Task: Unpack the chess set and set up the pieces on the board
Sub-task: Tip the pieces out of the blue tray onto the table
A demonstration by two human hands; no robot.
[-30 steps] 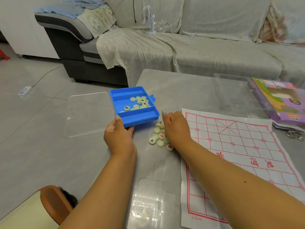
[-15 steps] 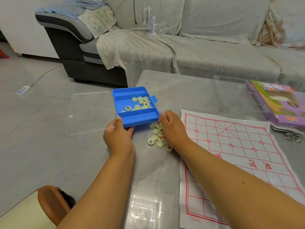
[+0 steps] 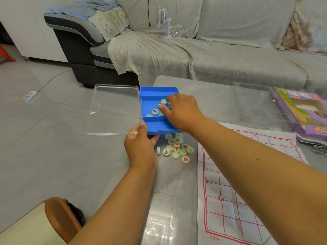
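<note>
The job is only partly done. The left hand (image 3: pixel 139 144) grips the near corner of the blue plastic box (image 3: pixel 155 110), with its clear lid (image 3: pixel 113 110) swung open. The right hand (image 3: pixel 180 112) reaches into the box, fingers bent over the last pale round chess pieces (image 3: pixel 155 111); I cannot tell if it holds one. A pile of pieces (image 3: pixel 177 149) lies on the glass bench (image 3: pixel 212 96). The paper board with red lines (image 3: pixel 247 183) has no pieces yet.
</note>
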